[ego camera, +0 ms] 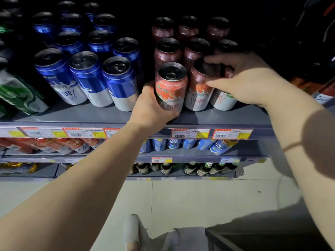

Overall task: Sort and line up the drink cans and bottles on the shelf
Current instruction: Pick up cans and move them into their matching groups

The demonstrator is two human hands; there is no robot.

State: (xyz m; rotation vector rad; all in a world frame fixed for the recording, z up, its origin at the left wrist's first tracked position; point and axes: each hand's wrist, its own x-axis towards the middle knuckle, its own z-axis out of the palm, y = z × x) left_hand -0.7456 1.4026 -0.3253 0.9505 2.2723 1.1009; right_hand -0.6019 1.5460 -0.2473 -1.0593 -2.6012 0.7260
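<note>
My left hand (151, 105) grips an orange-red can (171, 86) at the front left of the red group, its base at the shelf edge (208, 117). My right hand (248, 78) is closed around the top of the neighbouring red can (200, 87), thumb on its side and fingers over its lid. A third front red can (223, 100) is partly hidden behind that hand. More red cans (167, 51) stand in rows behind. Blue and white cans (117, 82) fill the shelf to the left.
A green can (18, 93) stands at the far left. Price tags (190, 133) line the shelf's front rail. Lower shelves hold red packs, light blue cans (223, 144) and dark bottles (204, 168). A gap separates the blue and red groups. Pale floor tiles lie below.
</note>
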